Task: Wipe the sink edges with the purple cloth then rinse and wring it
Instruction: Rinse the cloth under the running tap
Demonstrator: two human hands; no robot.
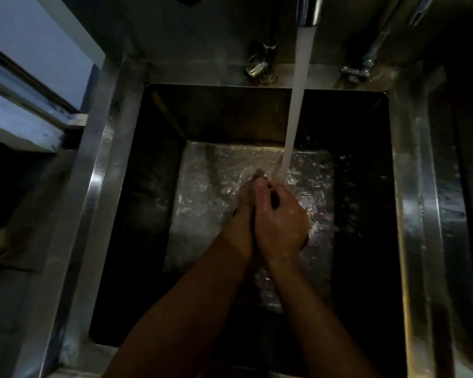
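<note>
Both of my hands are pressed together low in the middle of the steel sink (101, 186), just under the running water. My left hand (239, 222) and my right hand (280, 225) are closed around the purple cloth (274, 199). Only dark slivers of the cloth show between the fingers and at the right hand's heel; the rest is hidden. The water stream (294, 113) falls from the faucet (308, 10) and lands at my fingertips, splashing over the wet sink floor (202, 192).
The sink is deep, with dark walls and wide wet steel edges on the left and on the right (413, 192). Tap fittings (260, 68) and a pipe (366, 66) stand at the back wall. A window frame (33, 105) lies to the left.
</note>
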